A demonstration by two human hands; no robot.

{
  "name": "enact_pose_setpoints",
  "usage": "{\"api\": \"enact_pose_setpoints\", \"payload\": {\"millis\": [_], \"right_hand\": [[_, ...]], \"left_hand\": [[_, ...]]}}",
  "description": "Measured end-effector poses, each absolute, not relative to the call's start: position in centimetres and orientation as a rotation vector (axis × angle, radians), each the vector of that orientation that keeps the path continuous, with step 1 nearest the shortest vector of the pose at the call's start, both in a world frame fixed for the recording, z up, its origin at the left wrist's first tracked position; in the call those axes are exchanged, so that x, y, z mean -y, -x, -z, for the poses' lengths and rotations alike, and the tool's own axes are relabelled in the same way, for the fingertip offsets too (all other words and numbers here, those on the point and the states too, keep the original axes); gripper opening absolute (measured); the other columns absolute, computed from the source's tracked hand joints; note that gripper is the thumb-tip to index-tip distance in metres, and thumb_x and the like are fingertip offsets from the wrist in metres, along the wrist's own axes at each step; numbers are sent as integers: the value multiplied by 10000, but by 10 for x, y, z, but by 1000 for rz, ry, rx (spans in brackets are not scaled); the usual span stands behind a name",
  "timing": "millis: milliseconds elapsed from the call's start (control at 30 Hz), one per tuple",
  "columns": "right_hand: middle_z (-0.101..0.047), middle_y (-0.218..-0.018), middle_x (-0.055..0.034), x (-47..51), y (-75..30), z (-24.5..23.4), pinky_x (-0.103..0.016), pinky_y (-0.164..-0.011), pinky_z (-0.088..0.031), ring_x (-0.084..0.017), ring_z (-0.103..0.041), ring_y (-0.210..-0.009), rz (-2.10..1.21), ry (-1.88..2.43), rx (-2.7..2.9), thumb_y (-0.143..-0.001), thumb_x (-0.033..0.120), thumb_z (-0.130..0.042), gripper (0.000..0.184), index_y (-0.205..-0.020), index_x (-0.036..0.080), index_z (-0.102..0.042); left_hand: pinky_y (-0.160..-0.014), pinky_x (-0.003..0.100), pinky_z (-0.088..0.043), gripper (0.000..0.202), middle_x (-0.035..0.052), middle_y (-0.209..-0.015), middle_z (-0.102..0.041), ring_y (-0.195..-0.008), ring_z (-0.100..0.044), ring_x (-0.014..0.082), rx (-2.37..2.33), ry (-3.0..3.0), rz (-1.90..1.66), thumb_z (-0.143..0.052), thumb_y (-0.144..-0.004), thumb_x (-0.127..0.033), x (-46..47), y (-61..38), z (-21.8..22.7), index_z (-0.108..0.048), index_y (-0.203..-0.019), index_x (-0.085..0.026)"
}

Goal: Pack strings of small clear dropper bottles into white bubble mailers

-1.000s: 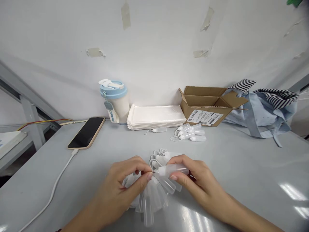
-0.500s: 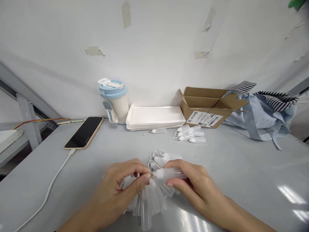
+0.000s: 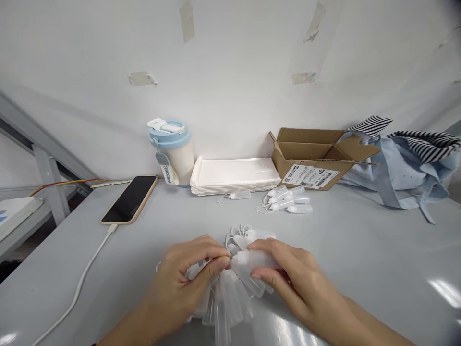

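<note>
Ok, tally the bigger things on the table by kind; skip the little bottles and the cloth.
Phone: 1
Charging cable: 1
Tumbler: 1
Stack of white trays: 1
Cardboard box: 1
Total: 5

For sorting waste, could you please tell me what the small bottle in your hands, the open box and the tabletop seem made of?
Small bottle, held between left hand and right hand: translucent frosted plastic, probably soft; its wall looks cloudy white. Open box: matte brown cardboard, with folded flaps and a stuck-on label. Tabletop: smooth grey, semi-gloss with lamp glare; perhaps laminate or painted metal.
</note>
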State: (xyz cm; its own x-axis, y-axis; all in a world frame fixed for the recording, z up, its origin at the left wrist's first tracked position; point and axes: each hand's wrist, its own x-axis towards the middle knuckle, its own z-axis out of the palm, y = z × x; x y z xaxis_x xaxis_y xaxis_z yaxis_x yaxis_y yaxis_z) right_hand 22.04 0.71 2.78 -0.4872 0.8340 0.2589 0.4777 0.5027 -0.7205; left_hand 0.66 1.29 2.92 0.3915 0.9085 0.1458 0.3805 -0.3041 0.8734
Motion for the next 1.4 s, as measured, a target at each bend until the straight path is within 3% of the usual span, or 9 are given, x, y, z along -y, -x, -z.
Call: {"api": "enact_pose_setpoints", "payload": {"millis": [167, 400, 733, 867, 933, 1000, 1100, 1400], "right_hand": [[-656, -840, -10, -7, -220, -28, -223, -610, -479, -119, -610, -676, -758, 1056, 2127, -942, 286, -478, 197, -1107, 195, -539], [-619, -789, 2, -11, -221, -26, -206, -523, -438, -90, -519, -551, -629, 1001, 2123, -934, 235, -487, 202, -1117, 171, -541], [-637, -843, -29, -11, -218, -20, -225, -584, -469, -115, -585, -660, -636, 953, 2162, -962, 270, -430, 219, -1125, 159, -524], [-582, -724, -29, -21, -231, -30, -235, -497, -415, -126, -541, -603, -503, 825, 2290, -950, 465, -401, 387, -1025, 135, -588], [-551, -710, -38, -28, -241, -33, -249, -510, -413, -133, -523, -608, -481, 791, 2218, -959, 536, -270, 532, -1034, 123, -597], [-549, -710, -29, -36, -251, -33, -260, -555, -415, -136, -527, -639, -397, 936, 2090, -987, 438, -272, 437, -997, 155, -605], [-567, -695, -8, -49, -260, -28, -258, -550, -387, -131, -520, -629, -248, 1184, 1902, -966, 324, -408, 258, -862, 195, -607], [-632, -777, -26, -70, -273, -15, -267, -567, -444, -164, -574, -718, -100, 1365, 1772, -895, 272, -535, 132, -816, 214, -623]], "left_hand": [[-594, 217, -432, 219, -7, -688, -612, -642, -553, 120, -1103, -1915, -871, -489, -910, -205, -12, -6, -36, -662, -777, -187], [-685, 178, -461, 114, -37, -810, -656, -752, -602, 98, -1159, -1957, -911, -591, -848, -147, -15, 3, -33, -663, -879, -229], [-601, 180, -449, 149, -27, -697, -624, -656, -575, 90, -1145, -1979, -924, -531, -878, -146, -12, -5, -39, -654, -801, -181], [-623, 185, -448, 161, -29, -739, -626, -696, -575, 93, -1102, -1979, -891, -507, -895, -153, -12, -3, -38, -649, -833, -197], [-653, 189, -445, 168, -33, -772, -626, -743, -571, 98, -1084, -1978, -881, -494, -908, -156, -13, -2, -35, -641, -849, -212], [-676, 201, -436, 179, -35, -786, -620, -780, -556, 108, -1088, -1982, -853, -479, -920, -160, -15, 0, -30, -627, -842, -225], [-700, 231, -427, 199, -27, -785, -610, -810, -525, 131, -1056, -2039, -806, -448, -933, -154, -17, 1, -22, -603, -830, -226], [-720, 296, -436, 295, 18, -812, -608, -860, -492, 182, -1133, -2139, -711, -307, -965, -177, -21, 4, -14, -579, -860, -218]]}}
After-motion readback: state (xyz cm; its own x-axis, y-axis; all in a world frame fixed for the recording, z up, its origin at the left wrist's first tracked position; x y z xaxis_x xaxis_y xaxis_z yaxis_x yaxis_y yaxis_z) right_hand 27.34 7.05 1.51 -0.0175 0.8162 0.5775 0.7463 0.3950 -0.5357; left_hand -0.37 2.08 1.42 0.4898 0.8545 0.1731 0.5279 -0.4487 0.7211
